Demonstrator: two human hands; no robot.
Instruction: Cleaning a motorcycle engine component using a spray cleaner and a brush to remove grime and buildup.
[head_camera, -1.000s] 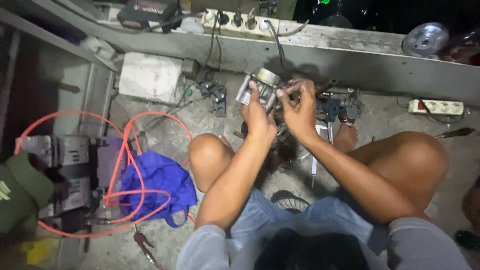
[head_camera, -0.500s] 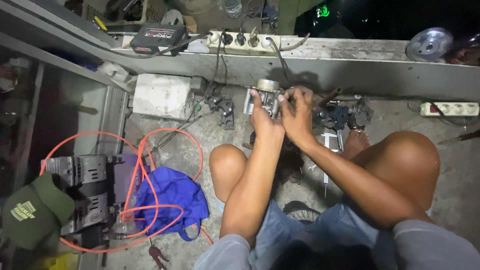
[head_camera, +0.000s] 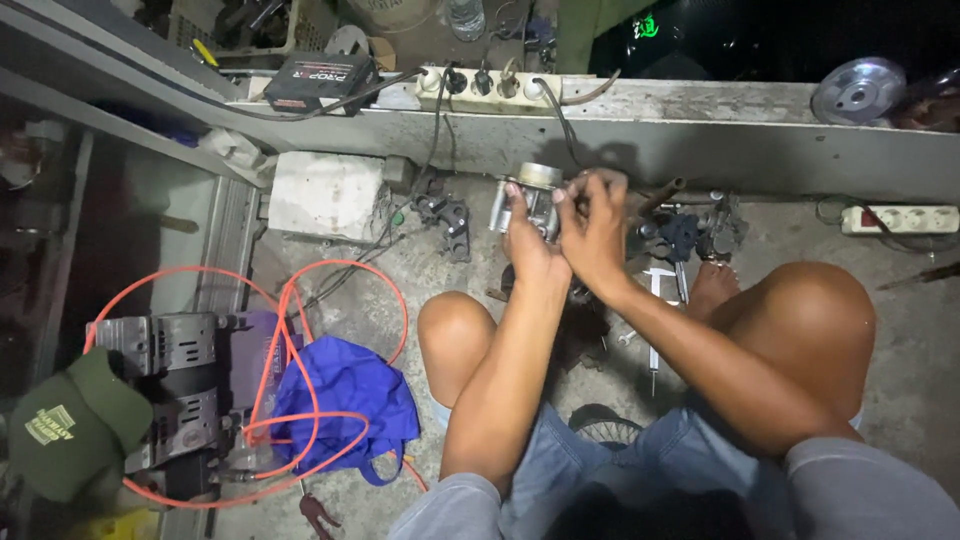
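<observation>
Left hand (head_camera: 527, 243) and right hand (head_camera: 592, 232) both grip a grey metal carburetor (head_camera: 528, 195) above the concrete floor (head_camera: 400, 300), blue bag (head_camera: 345, 400) lying nearby.

— What lies off to the left on the concrete floor (head_camera: 400, 290)?

— A grey machine block (head_camera: 170, 385) with an orange hose (head_camera: 300, 440) looped around it, a blue cloth bag (head_camera: 345, 405) just beside, and a dark green cap (head_camera: 75, 425) at the edge.

— And along the ledge (head_camera: 700, 150) at the top?

— A white power strip (head_camera: 480, 85) with several plugs in it, a black box (head_camera: 320, 80) next to that, and a metal disc (head_camera: 858, 90) far right. Below the ledge sit a pale concrete block (head_camera: 325, 195) and a second white power strip (head_camera: 900, 218) on the right.
</observation>
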